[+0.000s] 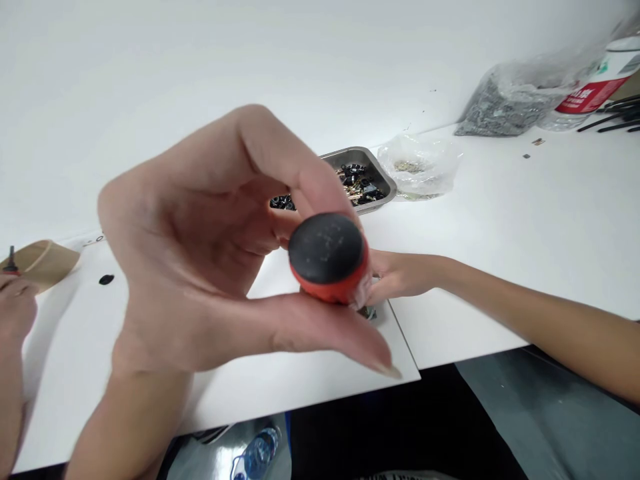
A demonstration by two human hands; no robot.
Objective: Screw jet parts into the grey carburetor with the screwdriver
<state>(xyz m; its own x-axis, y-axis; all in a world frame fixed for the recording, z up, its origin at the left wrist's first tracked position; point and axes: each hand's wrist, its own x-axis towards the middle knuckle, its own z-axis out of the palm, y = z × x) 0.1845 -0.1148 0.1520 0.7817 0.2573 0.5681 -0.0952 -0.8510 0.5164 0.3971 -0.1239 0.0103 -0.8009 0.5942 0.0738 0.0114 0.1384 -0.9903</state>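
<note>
My left hand [190, 267] is raised close to the camera. Its thumb and fingers are wrapped round the red handle with a black cap of a screwdriver [327, 257], seen end-on. The shaft points down and is hidden behind the handle. My right hand [400, 275] reaches in from the right, low on the white table [525, 220]. Its fingers are pinched together under the handle, on a small dark part [369, 312] that is mostly hidden.
A metal tray [381, 175] of small black and brass parts stands behind my hands, with a clear bag [420, 163] beside it. A larger bag of grey parts [510, 100] and a bottle [600, 83] sit at the far right. Another person's hand [15, 300] rests by a brown roll [45, 261] at the left.
</note>
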